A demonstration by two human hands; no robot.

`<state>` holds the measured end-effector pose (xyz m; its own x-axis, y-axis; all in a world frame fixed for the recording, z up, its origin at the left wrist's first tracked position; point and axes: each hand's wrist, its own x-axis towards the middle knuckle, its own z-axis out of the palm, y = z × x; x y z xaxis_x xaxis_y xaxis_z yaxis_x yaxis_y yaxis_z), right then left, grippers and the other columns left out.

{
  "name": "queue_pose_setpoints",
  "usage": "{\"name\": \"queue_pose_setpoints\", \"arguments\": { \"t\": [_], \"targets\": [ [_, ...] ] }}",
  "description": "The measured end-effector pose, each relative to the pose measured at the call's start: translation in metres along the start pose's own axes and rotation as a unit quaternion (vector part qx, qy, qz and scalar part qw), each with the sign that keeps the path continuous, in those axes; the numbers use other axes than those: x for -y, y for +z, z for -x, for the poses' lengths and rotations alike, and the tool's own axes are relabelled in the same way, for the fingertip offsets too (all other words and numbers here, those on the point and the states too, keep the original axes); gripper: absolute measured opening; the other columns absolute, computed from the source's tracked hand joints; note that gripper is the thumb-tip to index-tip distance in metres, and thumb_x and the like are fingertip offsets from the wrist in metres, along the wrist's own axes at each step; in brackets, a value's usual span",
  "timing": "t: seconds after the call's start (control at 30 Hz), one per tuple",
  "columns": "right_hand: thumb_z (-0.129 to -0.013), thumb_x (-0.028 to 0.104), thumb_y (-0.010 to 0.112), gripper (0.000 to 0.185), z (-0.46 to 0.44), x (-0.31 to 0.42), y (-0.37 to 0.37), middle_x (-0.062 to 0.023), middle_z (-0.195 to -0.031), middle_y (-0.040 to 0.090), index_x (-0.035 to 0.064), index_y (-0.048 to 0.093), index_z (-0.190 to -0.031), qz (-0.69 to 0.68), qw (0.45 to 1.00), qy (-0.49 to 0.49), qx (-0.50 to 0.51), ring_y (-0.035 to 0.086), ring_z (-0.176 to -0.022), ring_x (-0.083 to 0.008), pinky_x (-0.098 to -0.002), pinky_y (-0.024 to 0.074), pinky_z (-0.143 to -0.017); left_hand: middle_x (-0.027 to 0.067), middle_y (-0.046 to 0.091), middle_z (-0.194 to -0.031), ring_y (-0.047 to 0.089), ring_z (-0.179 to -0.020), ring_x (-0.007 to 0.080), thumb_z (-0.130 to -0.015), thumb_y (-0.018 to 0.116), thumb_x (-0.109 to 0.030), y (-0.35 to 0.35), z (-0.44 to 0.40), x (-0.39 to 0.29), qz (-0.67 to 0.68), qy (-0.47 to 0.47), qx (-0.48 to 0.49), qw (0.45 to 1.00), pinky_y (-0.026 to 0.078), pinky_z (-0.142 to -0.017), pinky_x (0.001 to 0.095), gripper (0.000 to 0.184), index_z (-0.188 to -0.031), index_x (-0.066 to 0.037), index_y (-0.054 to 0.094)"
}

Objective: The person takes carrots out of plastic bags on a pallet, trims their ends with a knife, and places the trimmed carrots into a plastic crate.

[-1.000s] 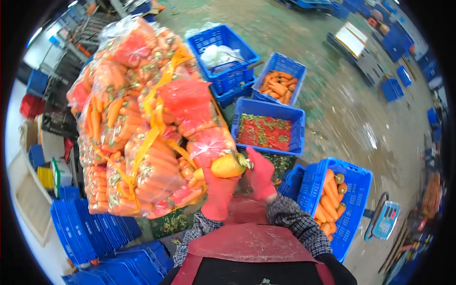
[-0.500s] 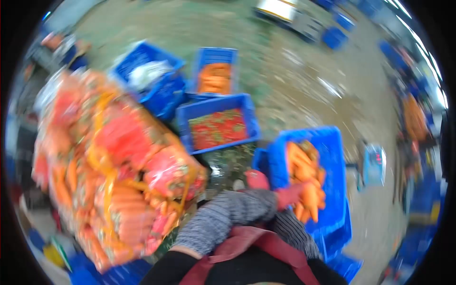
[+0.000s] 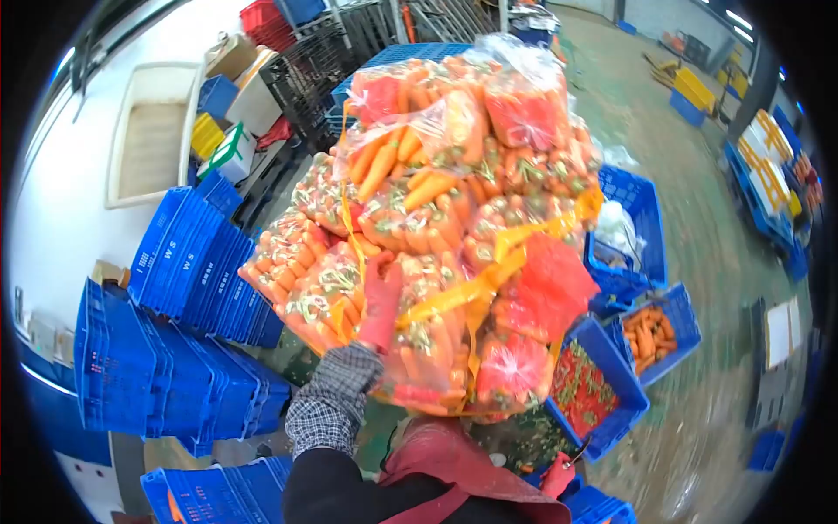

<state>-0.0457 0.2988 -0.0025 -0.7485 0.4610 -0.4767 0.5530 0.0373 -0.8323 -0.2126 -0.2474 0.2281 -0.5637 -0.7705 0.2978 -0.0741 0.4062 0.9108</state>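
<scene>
My left hand (image 3: 381, 301), in a red glove, reaches over a tall stack of clear bags filled with carrots (image 3: 428, 218). It lies against the bags near the yellow strap (image 3: 463, 301), fingers stretched out. Low on the right, my right hand (image 3: 557, 476), also gloved in red, is closed near the corner of a blue crate (image 3: 627, 410) of red and green scraps. A thin dark piece sticks out from its fingers; what it is I cannot make out.
Stacked blue crates (image 3: 175, 367) stand on the left. A blue crate with loose carrots (image 3: 646, 342) and another with white plastic (image 3: 620, 229) sit right of the bags. More blue crates (image 3: 602, 505) are at the bottom. A loaded cart (image 3: 768, 183) stands far right.
My view has swung left toward the carrot bags. My left hand has gone from beside the carrot crate onto the bags. My right hand is out of the carrots it was over.
</scene>
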Motion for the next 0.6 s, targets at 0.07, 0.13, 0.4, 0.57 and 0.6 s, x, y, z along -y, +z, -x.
{"name": "queue_pose_setpoints", "arguments": {
  "t": [0.07, 0.13, 0.4, 0.57, 0.6],
  "targets": [
    [-0.092, 0.021, 0.066, 0.017, -0.009, 0.041, 0.04, -0.003, -0.055, 0.051, 0.0048, 0.066, -0.098, 0.046, 0.998, -0.042, 0.01, 0.044, -0.038, -0.0126, -0.0291, 0.0358, -0.035, 0.0116, 0.067, -0.109, 0.063, -0.101, 0.0218, -0.087, 0.07, -0.011, -0.005, -0.073, 0.043, 0.062, -0.042, -0.031, 0.997, 0.051, -0.092, 0.0345, 0.034, -0.118, 0.0, 0.062],
    [-0.092, 0.02, 0.066, 0.017, 0.003, 0.095, 0.081, -0.0018, -0.058, 0.055, 0.0046, 0.068, -0.1, 0.058, 0.994, -0.084, 0.028, 0.047, -0.042, -0.0115, -0.0287, 0.0372, -0.041, 0.0134, 0.068, -0.106, 0.065, -0.098, 0.0262, -0.085, 0.072, -0.014, 0.017, -0.158, 0.102, -0.152, 0.219, -0.077, 0.961, 0.052, -0.089, 0.0374, 0.036, -0.117, 0.0, 0.062],
    [-0.088, 0.02, 0.067, 0.018, 0.008, 0.143, 0.184, -0.0031, -0.066, 0.061, 0.0106, 0.074, -0.101, 0.209, 0.952, -0.217, 0.046, 0.054, -0.054, -0.0124, -0.0298, 0.0431, -0.053, 0.0184, 0.071, -0.101, 0.068, -0.09, 0.0397, -0.08, 0.073, -0.028, 0.075, -0.324, 0.104, -0.391, 0.102, 0.052, 0.913, 0.055, -0.08, 0.0459, 0.034, -0.101, -0.002, 0.068],
    [-0.087, 0.02, 0.069, 0.02, 0.07, 0.202, 0.212, -0.0027, -0.077, 0.066, 0.0103, 0.074, -0.103, 0.231, 0.959, -0.148, 0.073, 0.057, -0.066, -0.0116, -0.0276, 0.0459, -0.063, 0.0212, 0.071, -0.09, 0.07, -0.082, 0.0361, -0.08, 0.075, -0.024, 0.061, -0.324, 0.114, 0.113, -0.09, 0.175, 0.974, 0.056, -0.074, 0.0434, 0.032, -0.099, 0.001, 0.071],
    [-0.087, 0.019, 0.07, 0.019, 0.092, 0.231, 0.222, -0.0028, -0.078, 0.066, 0.0096, 0.074, -0.103, 0.235, 0.953, -0.174, 0.08, 0.057, -0.067, -0.0115, -0.0276, 0.0464, -0.064, 0.0213, 0.07, -0.091, 0.069, -0.088, 0.0392, -0.08, 0.078, -0.025, 0.061, -0.317, 0.119, 0.158, -0.057, 0.137, 0.976, 0.056, -0.079, 0.0422, 0.041, -0.108, 0.003, 0.067]
  ]
}}
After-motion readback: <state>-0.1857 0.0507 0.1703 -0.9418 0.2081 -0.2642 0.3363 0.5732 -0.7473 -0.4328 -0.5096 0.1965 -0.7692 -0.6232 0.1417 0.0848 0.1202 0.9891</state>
